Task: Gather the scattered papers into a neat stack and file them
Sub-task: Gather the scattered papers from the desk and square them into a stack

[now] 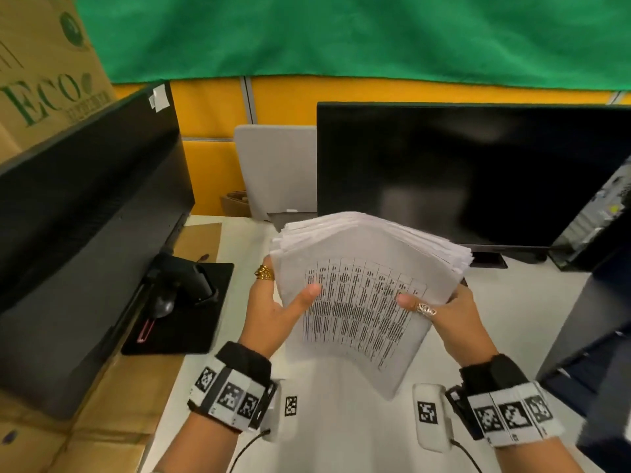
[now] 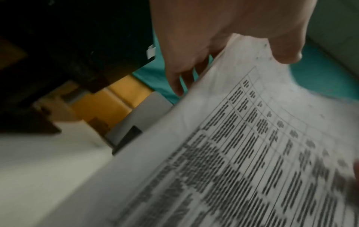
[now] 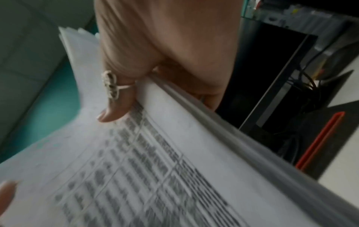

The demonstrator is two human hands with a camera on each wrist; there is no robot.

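Both hands are on the stack [image 1: 368, 295] now, held up off the desk [image 1: 341, 431] in front of the monitor [image 1: 471, 172]. The left hand [image 1: 273, 312] pinches the left edge, thumb across the printed top sheet and fingers behind; the right hand [image 1: 457, 319] does the same on the right edge, ringed thumb on top, fingers tucked under. So the gathering looks done, and this reads as the squaring-up step, with filing yet to come.

Next, I'd say, the sheets want tapping on the desk: loosen both pinches a touch, drop the lower edge onto the surface, let the pages settle flush. Then find somewhere to file them (no folder or tray shows in these views).

The stack itself: thick, white, many sheets. The top page carries a printed table in dense rows and columns, too blurred to read. The far edge is fanned, pages stepped out unevenly, and the whole bundle bows upward between the two grips. The lower near corner hangs free, close above the desk.
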